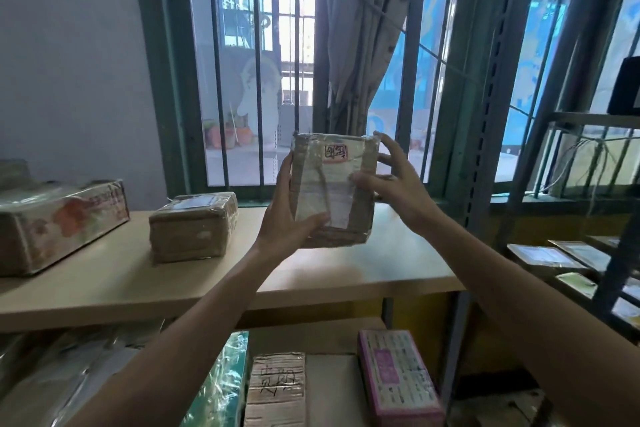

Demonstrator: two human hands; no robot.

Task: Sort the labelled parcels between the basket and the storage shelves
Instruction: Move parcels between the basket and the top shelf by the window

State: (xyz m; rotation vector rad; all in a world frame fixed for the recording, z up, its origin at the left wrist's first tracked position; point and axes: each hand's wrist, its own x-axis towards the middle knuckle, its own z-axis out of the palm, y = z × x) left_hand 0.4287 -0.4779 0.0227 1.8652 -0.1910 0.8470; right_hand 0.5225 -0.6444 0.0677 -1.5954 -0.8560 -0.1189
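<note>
Above shelf [346,270], parcel [363,218] upright, label [335,153] toward person, likely for reading. Its sides gripped by fingers [284,170] of left hand [287,215] and right hand [398,185].

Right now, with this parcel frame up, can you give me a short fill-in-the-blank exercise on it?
1. The left hand and right hand hold the taped brown parcel in front of a barred ___.
2. Another brown parcel lies on the wooden shelf, to the held one's ___.
3. The rightmost box on the level below is ___.
Missing words: window; left; pink.
</note>
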